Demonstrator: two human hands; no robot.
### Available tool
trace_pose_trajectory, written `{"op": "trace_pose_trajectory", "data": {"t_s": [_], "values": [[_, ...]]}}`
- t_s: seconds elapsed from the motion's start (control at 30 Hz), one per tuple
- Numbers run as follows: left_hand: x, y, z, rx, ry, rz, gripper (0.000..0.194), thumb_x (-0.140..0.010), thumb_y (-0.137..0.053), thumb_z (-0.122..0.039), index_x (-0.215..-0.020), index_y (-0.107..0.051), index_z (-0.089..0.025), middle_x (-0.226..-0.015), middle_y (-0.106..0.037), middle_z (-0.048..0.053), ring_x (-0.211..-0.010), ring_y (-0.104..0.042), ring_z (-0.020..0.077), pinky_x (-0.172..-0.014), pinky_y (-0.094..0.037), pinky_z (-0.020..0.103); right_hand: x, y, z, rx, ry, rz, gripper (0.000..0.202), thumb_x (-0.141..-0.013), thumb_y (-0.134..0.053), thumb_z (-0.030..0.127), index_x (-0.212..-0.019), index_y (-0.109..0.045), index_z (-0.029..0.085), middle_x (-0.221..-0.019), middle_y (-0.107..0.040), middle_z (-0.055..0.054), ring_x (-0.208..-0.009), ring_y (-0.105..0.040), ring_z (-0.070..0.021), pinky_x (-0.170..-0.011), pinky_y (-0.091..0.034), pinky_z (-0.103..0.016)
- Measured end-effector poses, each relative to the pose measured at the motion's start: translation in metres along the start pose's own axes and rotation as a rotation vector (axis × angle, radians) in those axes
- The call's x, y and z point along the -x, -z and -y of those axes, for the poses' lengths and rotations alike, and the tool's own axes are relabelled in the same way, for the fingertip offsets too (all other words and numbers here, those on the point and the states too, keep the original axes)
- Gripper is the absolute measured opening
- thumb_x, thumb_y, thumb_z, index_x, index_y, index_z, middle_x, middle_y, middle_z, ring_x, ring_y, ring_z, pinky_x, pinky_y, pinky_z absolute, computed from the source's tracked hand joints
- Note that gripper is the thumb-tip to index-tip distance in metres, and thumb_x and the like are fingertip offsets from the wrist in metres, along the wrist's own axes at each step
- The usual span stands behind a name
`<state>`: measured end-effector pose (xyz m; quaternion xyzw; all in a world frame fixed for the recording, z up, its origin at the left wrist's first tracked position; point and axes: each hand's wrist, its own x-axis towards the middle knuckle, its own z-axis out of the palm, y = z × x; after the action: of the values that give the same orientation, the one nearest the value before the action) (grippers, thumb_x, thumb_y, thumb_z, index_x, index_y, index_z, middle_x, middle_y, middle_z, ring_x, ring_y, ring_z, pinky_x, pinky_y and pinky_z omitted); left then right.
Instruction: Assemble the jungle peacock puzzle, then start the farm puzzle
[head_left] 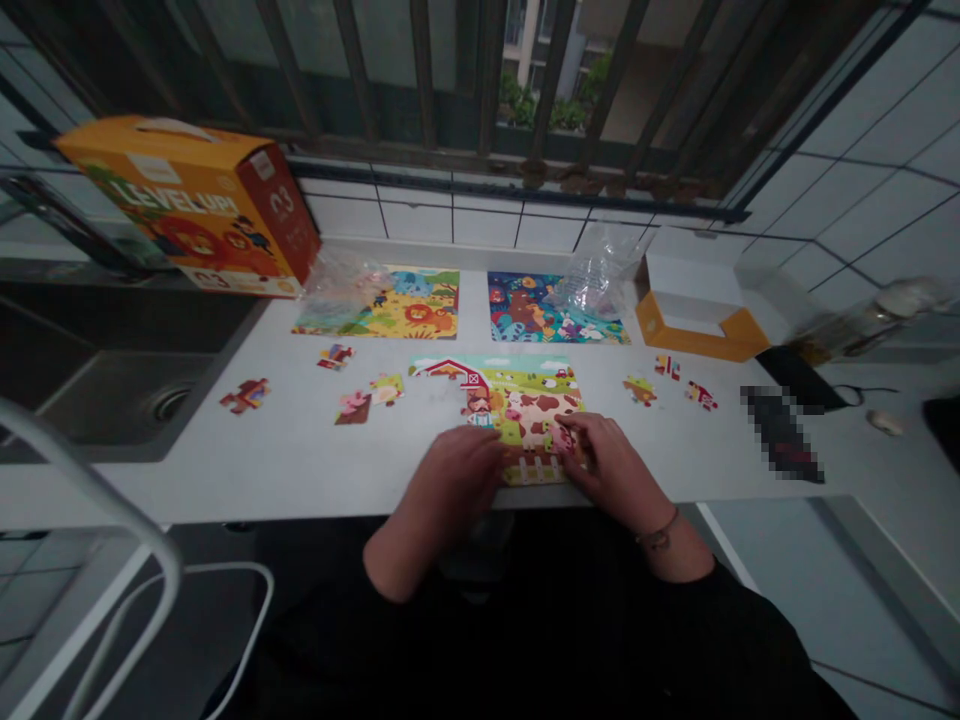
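A partly assembled farm jigsaw puzzle [525, 405], with a red barn roof, a farmer and a brown-spotted cow, lies on the white counter in front of me. My right hand [611, 460] has its thumb and fingers closed around a puzzle piece [561, 438] with a pink animal, at the picture's right side. My left hand [454, 475] rests at the lower left edge of the puzzle, its fingers stretched towards it and fingertips partly hidden. A gap shows below the barn roof. Loose pieces lie to the left, including a pink pig piece [352, 405] and a sheep-like piece [388, 389].
More pieces lie at left [246, 396] and right [640, 390]. Behind are a lion puzzle [424, 310], a night-forest puzzle [517, 310], plastic bags [600, 275], an orange box [195, 210] and an open yellow-white box [697, 330]. A sink [150, 390] borders the left.
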<state>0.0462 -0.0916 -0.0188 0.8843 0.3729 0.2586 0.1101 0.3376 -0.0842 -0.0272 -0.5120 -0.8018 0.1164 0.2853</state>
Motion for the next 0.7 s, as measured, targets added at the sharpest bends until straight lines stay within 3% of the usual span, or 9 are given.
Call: {"op": "trace_pose_trajectory", "data": {"t_s": [0.07, 0.2, 0.37, 0.5, 0.7], "values": [[0.001, 0.024, 0.019, -0.060, 0.111, 0.014, 0.023, -0.108, -0.055, -0.021, -0.114, -0.077, -0.022, -0.122, -0.083, 0.013, -0.111, -0.077, 0.0305, -0.100, -0.063, 0.051, 0.002, -0.001, -0.001, -0.012, 0.004, -0.017, 0.041, -0.102, -0.067, 0.027, -0.143, -0.065, 0.025, -0.136, -0.076, -0.017, -0.125, -0.071, -0.0368, -0.106, -0.059, -0.062], [0.003, 0.070, 0.063, -0.243, 0.390, -0.068, 0.028, -0.111, -0.050, -0.029, -0.114, -0.075, -0.018, -0.115, -0.081, 0.017, -0.112, -0.074, 0.0361, -0.105, -0.058, 0.056, 0.004, -0.003, 0.001, 0.004, 0.014, -0.062, 0.038, -0.103, -0.066, 0.028, -0.141, -0.065, 0.024, -0.135, -0.076, -0.017, -0.124, -0.071, -0.0362, -0.105, -0.059, -0.061], [0.008, 0.088, 0.108, -0.382, 0.606, 0.008, 0.035, -0.106, -0.061, -0.034, -0.132, -0.069, -0.013, -0.135, -0.075, 0.024, -0.124, -0.069, 0.0405, -0.111, -0.055, 0.055, 0.005, -0.006, 0.002, 0.033, 0.008, -0.096, 0.035, -0.106, -0.067, 0.031, -0.140, -0.065, 0.025, -0.134, -0.076, -0.017, -0.125, -0.071, -0.0360, -0.107, -0.059, -0.060], [0.015, 0.090, 0.119, -0.351, 0.589, 0.048, 0.037, -0.104, -0.061, -0.031, -0.137, -0.069, -0.015, -0.136, -0.077, 0.022, -0.125, -0.070, 0.0403, -0.113, -0.053, 0.058, 0.006, -0.007, 0.001, 0.022, 0.016, -0.094, 0.036, -0.106, -0.068, 0.030, -0.142, -0.064, 0.025, -0.136, -0.076, -0.015, -0.126, -0.071, -0.0347, -0.109, -0.059, -0.059], [0.031, 0.086, 0.106, -0.139, 0.322, 0.125, 0.053, -0.094, -0.048, -0.004, -0.136, -0.073, -0.026, -0.146, -0.078, 0.010, -0.138, -0.068, 0.0299, -0.127, -0.043, 0.062, 0.005, -0.007, 0.002, 0.033, 0.021, -0.097, 0.036, -0.106, -0.067, 0.030, -0.142, -0.065, 0.024, -0.136, -0.076, -0.016, -0.127, -0.071, -0.0354, -0.108, -0.059, -0.060]]}}
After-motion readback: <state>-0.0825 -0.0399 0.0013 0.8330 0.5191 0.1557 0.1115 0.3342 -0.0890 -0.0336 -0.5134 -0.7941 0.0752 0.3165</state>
